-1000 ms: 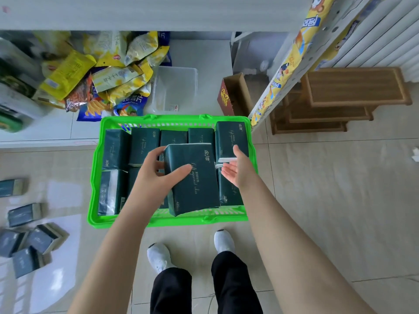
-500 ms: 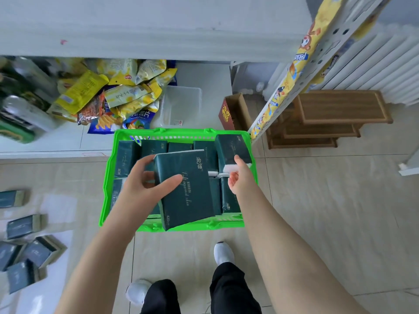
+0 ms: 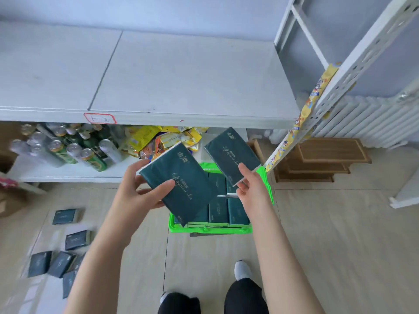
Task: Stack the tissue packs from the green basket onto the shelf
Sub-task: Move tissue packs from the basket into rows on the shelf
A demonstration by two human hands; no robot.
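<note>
Change: both hands have come up from the green basket [image 3: 210, 230]. Half a second ago the left held one pack low over it and the right reached down among the packs; now each hand carries a pack, and the view has tipped up to take in the shelf top.
Left hand [image 3: 138, 189]: grips the first tissue pack [image 3: 183, 184], thumb across its dark green face and fingers curled behind its left edge.
First tissue pack: tilted, top corner toward the shelf, lower end hanging over the left part of the basket.
Right hand [image 3: 251, 189]: pinches the second tissue pack [image 3: 231, 152] at its lower corner, thumb on top and fingers beneath.
Second tissue pack: tilted, held higher than the first and to its right, apart from it, just below the shelf's front edge.
Basket: on the tiled floor between the arms, with more packs [image 3: 217, 207] standing upright in rows inside.
Shelf [image 3: 181, 75]: wide pale grey board above the hands, with a red-bordered label [image 3: 99, 118] on its front edge.
Lower shelf: drink cans [image 3: 74, 150] lying at left, yellow snack bags [image 3: 163, 139] beside them.
Floor at left: several loose packs [image 3: 65, 216] scattered, blurred.
Right side: white perforated post [image 3: 353, 64], wooden trays [image 3: 322, 159] stacked near a radiator [image 3: 367, 118].
Bottom edge: one white shoe [image 3: 242, 269] and black trousers.
</note>
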